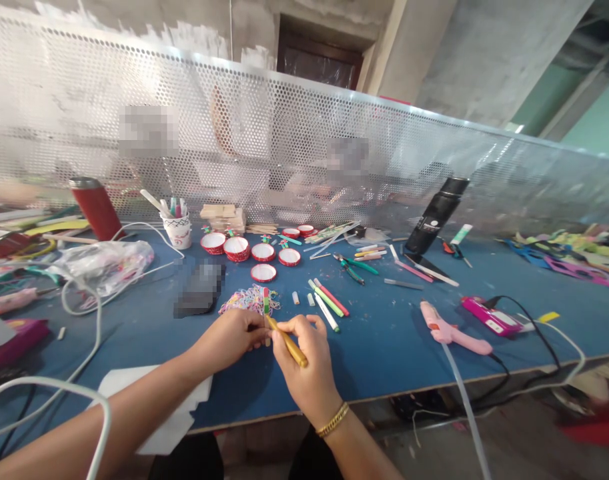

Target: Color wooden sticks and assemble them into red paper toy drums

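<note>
My right hand is closed round a gold-yellow marker. Its tip points up and left at a small wooden stick with red and green colouring at its upper end. Pinched in my left hand, the stick stands roughly upright; whether the marker touches it I cannot tell. Just behind the hands lies a pile of multicoloured loops, like small rubber bands. To the right of it are a red marker, a green marker and a white marker with green ends, beside loose caps.
Several red-rimmed round dishes stand behind the pile, near a cup of pens. Green-handled pliers, a pink glue gun and a black bottle are to the right. A red bottle stands left, with white cables nearby.
</note>
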A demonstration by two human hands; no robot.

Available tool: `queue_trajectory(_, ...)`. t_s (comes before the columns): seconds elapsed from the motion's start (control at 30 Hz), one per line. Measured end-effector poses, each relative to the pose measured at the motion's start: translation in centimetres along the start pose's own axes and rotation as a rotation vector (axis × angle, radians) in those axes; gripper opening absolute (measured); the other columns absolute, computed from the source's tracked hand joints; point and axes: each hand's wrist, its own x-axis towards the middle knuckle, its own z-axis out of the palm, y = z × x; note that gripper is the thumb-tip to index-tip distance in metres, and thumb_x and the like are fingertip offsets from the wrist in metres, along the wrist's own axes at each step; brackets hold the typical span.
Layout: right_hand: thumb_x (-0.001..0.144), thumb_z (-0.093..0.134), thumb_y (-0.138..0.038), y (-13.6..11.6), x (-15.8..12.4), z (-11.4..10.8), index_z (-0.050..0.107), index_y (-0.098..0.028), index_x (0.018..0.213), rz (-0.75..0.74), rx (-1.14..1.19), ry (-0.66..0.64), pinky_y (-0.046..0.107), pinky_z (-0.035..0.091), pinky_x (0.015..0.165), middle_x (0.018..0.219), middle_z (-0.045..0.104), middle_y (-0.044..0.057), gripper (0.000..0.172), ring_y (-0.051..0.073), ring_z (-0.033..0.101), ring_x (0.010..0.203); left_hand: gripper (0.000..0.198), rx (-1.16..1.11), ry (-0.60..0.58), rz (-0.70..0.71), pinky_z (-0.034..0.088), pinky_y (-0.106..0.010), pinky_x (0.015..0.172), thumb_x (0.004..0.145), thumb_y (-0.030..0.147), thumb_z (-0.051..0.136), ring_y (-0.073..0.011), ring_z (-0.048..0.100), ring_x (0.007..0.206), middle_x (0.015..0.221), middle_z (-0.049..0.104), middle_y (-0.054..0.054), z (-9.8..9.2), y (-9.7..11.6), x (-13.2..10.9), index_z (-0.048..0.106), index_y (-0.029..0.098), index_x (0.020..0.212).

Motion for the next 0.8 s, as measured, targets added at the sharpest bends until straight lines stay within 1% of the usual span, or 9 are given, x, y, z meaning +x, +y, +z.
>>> queue_trajectory(0.23,0.092,0.057,-0.023,0.02,0.09,0.05,0.057,-0.022,0.087,0.016,-0.011,-0.005,0.038,0.038,0.092,0.076,0.067,-0.003,0.005,0.015,0.061,0.069,0.028,0.013,-0.003,-0.002,0.041,-0.022,0.054,0.084,0.040,0.058,-0.0130,0.057,0.058,0.061,0.064,0.001,-0.04,0.11,0.03,0.068,0.018,0.069)
queue_trajectory(0.5,0.092,0.056,-0.022,0.08,0.03,-0.06,0.057,-0.021,0.087,0.019,-0.022,0.043,0.038,0.038,0.090,0.077,0.068,-0.002,0.005,0.015,0.062,0.071,0.029,0.005,-0.015,-0.018,0.042,-0.022,0.054,0.084,0.042,0.059,-0.0131,0.056,0.058,0.061,0.063,0.001,-0.02,0.06,0.07,0.067,0.019,0.068)
queue_trajectory(0.63,0.093,0.055,-0.023,0.03,-0.02,0.01,0.057,-0.022,0.089,0.009,-0.001,0.012,0.040,0.036,0.093,0.076,0.066,-0.002,0.004,0.015,0.062,0.070,0.027,0.016,-0.012,-0.013,0.041,-0.022,0.054,0.084,0.039,0.059,-0.0130,0.056,0.058,0.061,0.063,0.001,-0.12,0.16,-0.02,0.068,0.019,0.070)
queue_trajectory(0.8,0.092,0.057,-0.023,-0.06,-0.02,0.05,0.056,-0.022,0.089,0.015,0.005,-0.024,0.040,0.033,0.096,0.079,0.067,-0.003,0.004,0.015,0.063,0.074,0.026,0.023,-0.001,-0.006,0.040,-0.022,0.053,0.085,0.037,0.058,-0.0134,0.056,0.057,0.061,0.063,0.001,-0.07,-0.01,0.03,0.068,0.019,0.069)
